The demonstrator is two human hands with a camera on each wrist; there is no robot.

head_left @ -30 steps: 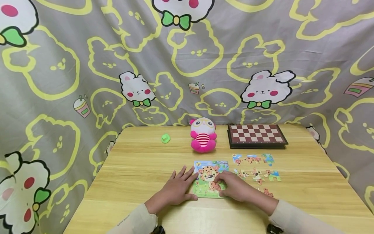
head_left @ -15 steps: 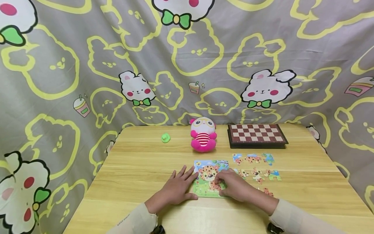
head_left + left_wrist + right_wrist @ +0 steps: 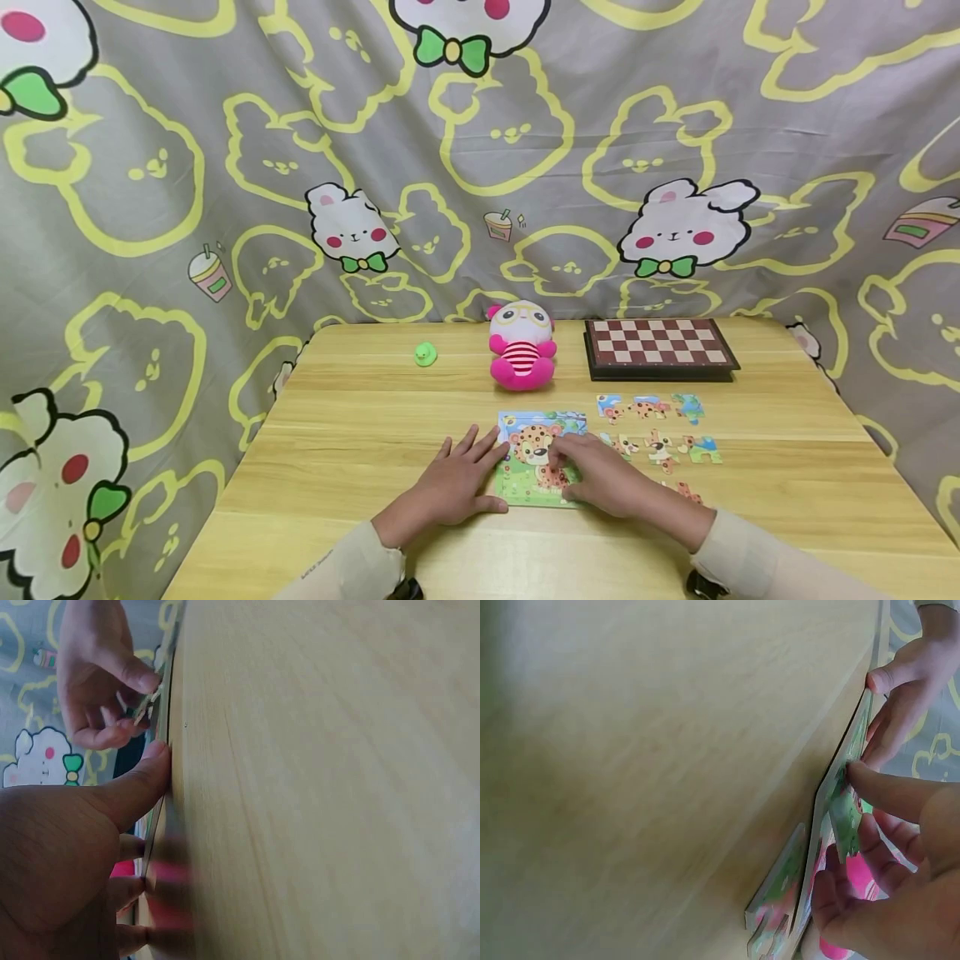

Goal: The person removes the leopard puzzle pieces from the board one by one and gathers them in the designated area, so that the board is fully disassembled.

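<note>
A jigsaw board point(image 3: 521, 493) with a cartoon leopard picture lies on the table in front of me. My left hand point(image 3: 453, 483) rests at its left edge with fingers spread, the thumb by the lower left corner. Over the board's right part, my right hand point(image 3: 603, 479) pinches a green jigsaw piece point(image 3: 844, 825) between thumb and fingers. In the right wrist view that piece is tilted against the board's surface. The head view hides it behind the right hand. Beside the board's right edge, more loose jigsaw pieces point(image 3: 776, 885) lie on the table.
Several jigsaw pieces point(image 3: 648, 408) lie in rough rows to the right, some partly behind the right forearm. Farther back are a green toy duck point(image 3: 425, 355), a pink plush panda point(image 3: 522, 350) and a checkered board-game box point(image 3: 660, 343). A patterned curtain point(image 3: 420, 167) hangs behind the table point(image 3: 360, 417).
My right hand's fingers have shifted very slightly over the lower right of the board. The left hand and the loose pieces have stayed in place.
</note>
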